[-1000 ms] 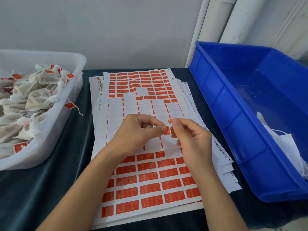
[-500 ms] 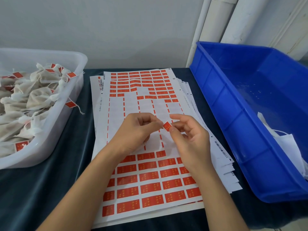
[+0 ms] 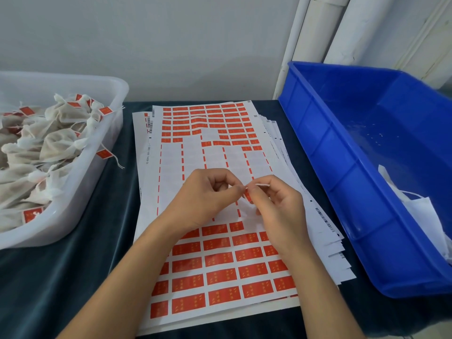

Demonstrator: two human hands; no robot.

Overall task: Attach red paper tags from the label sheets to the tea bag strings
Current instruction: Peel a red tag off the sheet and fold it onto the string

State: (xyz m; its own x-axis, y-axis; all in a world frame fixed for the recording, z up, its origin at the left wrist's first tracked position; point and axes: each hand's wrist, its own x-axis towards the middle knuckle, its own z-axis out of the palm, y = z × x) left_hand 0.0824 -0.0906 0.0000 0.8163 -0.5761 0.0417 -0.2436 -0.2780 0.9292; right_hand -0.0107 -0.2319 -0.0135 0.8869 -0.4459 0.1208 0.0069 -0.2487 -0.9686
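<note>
Red tag (image 3: 247, 195), lettering unreadable

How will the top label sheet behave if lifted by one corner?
Probably floppy: the label sheet is thin paper lying flat on a fanned stack. Likely light, so pushing it may slide it across the sheets beneath. The peeled middle zone, only backing and thin red strips, may sag more than the rows that keep their red tags.

left hand (image 3: 204, 195), right hand (image 3: 278, 206), fingertips pinched together
</note>
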